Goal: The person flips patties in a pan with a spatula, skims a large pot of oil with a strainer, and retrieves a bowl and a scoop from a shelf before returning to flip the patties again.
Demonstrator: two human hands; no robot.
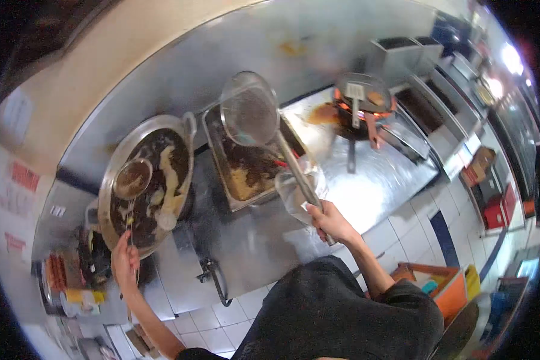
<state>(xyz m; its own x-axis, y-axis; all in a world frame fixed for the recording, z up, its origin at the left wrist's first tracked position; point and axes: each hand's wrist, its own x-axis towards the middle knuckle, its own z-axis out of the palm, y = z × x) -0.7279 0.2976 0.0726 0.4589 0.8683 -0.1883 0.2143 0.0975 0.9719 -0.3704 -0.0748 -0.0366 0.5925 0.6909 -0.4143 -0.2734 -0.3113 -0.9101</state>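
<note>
My left hand [125, 264] is closed on the thin handle of a small round strainer [132, 179], which is over the wide oval pan [190, 129] of dark liquid. Pale foam floats in that pan. In my right hand [332, 223] is the long metal handle of a large mesh skimmer [249, 111]. Its round head is above the back of a rectangular metal tray [246, 205] that holds dark liquid and brown bits. A clear plastic bag or bowl [292, 195] lies under the skimmer's handle, beside the tray.
A frying pan [363, 86] with a spatula [355, 96] sits over a lit burner at the back right. Deep metal fryer bins [423, 108] stand farther right. An orange container [452, 292] is low at the right. Jars and bottles [57, 273] stand at the left.
</note>
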